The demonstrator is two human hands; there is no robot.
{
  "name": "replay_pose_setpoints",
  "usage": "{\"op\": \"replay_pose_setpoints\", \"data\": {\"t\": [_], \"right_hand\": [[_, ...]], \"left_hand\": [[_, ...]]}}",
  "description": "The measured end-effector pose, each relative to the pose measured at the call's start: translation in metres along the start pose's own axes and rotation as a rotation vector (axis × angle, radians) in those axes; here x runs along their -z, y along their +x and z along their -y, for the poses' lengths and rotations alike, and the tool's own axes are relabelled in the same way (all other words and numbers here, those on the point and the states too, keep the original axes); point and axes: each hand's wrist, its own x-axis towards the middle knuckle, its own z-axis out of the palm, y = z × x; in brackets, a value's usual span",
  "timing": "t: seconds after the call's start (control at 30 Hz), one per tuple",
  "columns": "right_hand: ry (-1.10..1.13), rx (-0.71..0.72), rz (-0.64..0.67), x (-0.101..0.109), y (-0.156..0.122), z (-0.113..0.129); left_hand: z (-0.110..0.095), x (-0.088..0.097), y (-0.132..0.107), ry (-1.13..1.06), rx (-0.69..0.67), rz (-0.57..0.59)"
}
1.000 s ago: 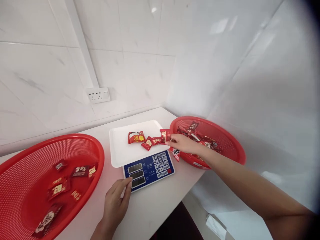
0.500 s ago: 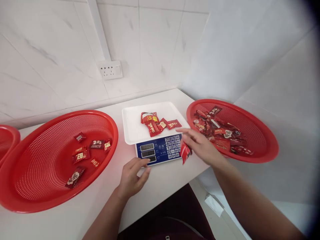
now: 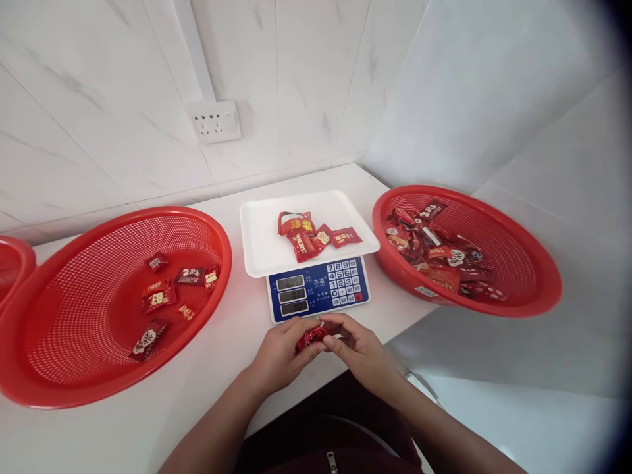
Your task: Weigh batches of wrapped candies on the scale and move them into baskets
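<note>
A red wrapped candy packet [image 3: 312,336] is held between both hands, just in front of the scale. My left hand [image 3: 282,352] grips its left side, with fingers curled over the top and the thumb below. At the packet's other end, my right hand [image 3: 359,350] pinches it between thumb and fingers. Behind them stands a digital scale [image 3: 318,289] with a blue keypad panel and lit number displays. On its white tray [image 3: 261,243] lie several red candy packets [image 3: 303,242] close together.
To the left is a red mesh basket [image 3: 83,309] with several small packets in it. Another red basket [image 3: 523,263], at the right, holds a larger pile of packets. Part of a third red basket [image 3: 14,260] shows at the far left. A wall socket [image 3: 214,122] sits behind.
My right hand has brought the red packet from the scale's right side to the front middle. My left hand has moved right and taken hold of it too.
</note>
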Motion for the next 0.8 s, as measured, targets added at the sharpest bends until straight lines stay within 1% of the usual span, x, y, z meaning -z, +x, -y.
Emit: {"op": "replay_pose_setpoints", "data": {"t": [0.13, 0.23, 0.4, 0.47, 0.53, 0.7, 0.8], "right_hand": [[-0.006, -0.024, -0.099, 0.004, 0.002, 0.006], [0.003, -0.013, -0.136, 0.005, 0.001, 0.007], [0.055, 0.012, -0.170, 0.005, 0.002, 0.005], [0.074, 0.006, -0.157, 0.005, 0.002, 0.006], [0.081, -0.009, -0.119, 0.005, 0.003, 0.006], [0.032, -0.031, 0.017, 0.005, 0.004, 0.000], [0.018, -0.029, 0.067, 0.005, 0.004, -0.001]], "left_hand": [[0.001, 0.001, 0.001, -0.094, 0.148, 0.009], [-0.002, 0.001, 0.003, -0.245, 0.248, 0.019], [-0.008, 0.002, 0.006, -0.604, 0.307, 0.060], [-0.009, 0.003, 0.006, -0.697, 0.319, 0.062], [-0.009, 0.003, 0.006, -0.708, 0.334, 0.043], [-0.008, 0.004, 0.004, -0.617, 0.338, 0.021], [-0.006, 0.004, 0.003, -0.568, 0.349, 0.015]]}}
